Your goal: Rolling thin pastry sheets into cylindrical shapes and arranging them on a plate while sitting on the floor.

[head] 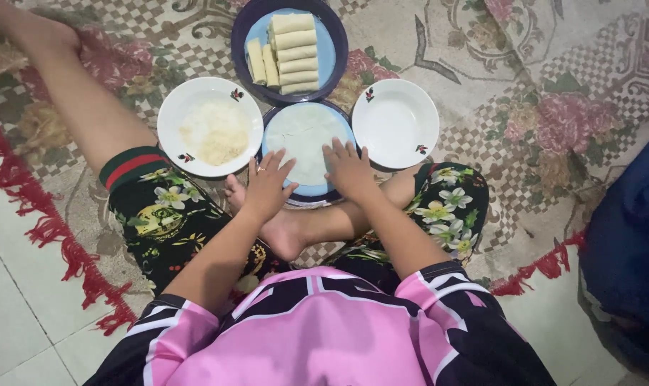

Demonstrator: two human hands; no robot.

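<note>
A thin pale round wrapper point(305, 136) lies flat on a blue plate with a dark rim point(307, 195) right in front of my crossed legs. My left hand point(268, 185) rests on the wrapper's near left edge, fingers spread, a ring on one finger. Palm down on the near right edge is my right hand point(348, 170). Neither hand grips anything. Beyond it, a second dark-rimmed blue plate point(335, 46) holds several rolled pale spring rolls point(290, 52).
A white bowl point(171, 121) with a pale grated filling point(215, 133) stands to the left, and a white bowl point(396, 122) of pale liquid to the right. Everything sits on a floral rug point(538, 93) with red fringe over white floor tiles. Dark blue cloth point(628, 243) lies at the right.
</note>
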